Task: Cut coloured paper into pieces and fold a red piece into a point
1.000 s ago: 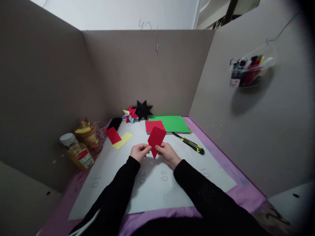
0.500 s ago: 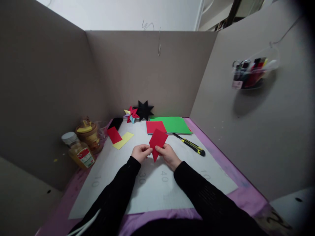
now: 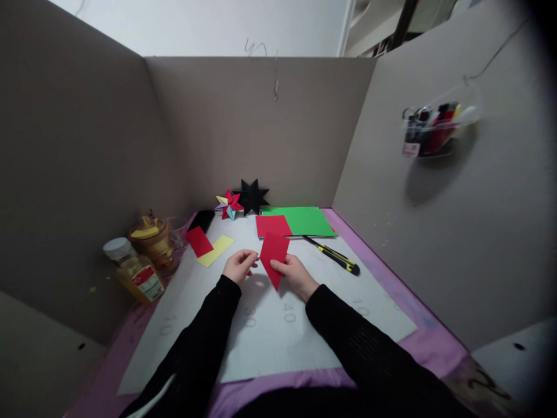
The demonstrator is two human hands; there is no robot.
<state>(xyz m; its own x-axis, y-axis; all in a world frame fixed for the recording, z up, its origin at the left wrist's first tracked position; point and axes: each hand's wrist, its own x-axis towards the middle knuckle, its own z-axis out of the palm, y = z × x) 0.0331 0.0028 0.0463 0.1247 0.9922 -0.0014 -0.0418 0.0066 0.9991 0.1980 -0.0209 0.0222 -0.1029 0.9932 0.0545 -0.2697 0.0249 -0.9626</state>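
Observation:
My right hand [image 3: 297, 274] pinches a folded piece of red paper [image 3: 274, 255] over the middle of the white sheet, thumb on the face towards me. One corner of the paper points down. My left hand [image 3: 241, 266] is just left of the paper's edge, fingers loosely bent and apart, with nothing seen in them. Further left, a red paper rectangle [image 3: 200, 242] overlaps a yellow paper strip [image 3: 216, 251]. Behind the held paper lie a red sheet [image 3: 272, 225] and a green sheet [image 3: 311, 221]. A yellow and black utility knife [image 3: 333, 255] rests to the right.
A multicoloured folded star [image 3: 229, 204] and a black star [image 3: 251, 197] stand at the back wall. A dark phone [image 3: 203, 220], a brown cup [image 3: 154, 244] and a glue bottle [image 3: 137, 273] line the left. A clear pouch [image 3: 435, 130] hangs on the right wall.
My left hand has let go of the red paper and moved slightly left. The paper, held in my right hand, has turned a little. The whole view has shifted slightly.

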